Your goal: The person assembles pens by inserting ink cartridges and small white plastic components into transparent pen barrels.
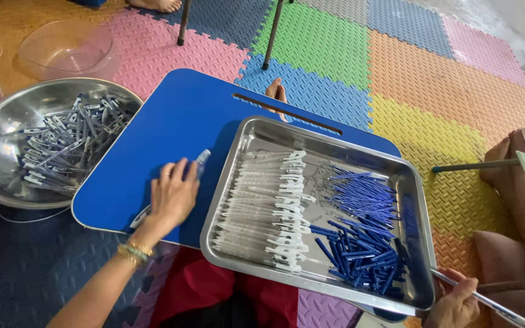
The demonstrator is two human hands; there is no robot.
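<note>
Resting on the blue lap table (171, 121), one clear pen barrel (199, 163) pokes from under your left hand (171, 197), fingers curled loosely over it. Your right hand (456, 304) grips a metal rod (487, 300) beside the steel tray (417, 200). A nudge there could tip the overhanging tray and spill its sorted parts.

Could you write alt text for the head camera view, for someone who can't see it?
A person's left hand rests on a pen on a blue lap table beside a steel tray of clear barrels, blue refills and caps. The right hand holds a metal rod. A steel bowl of pens sits left.
</note>
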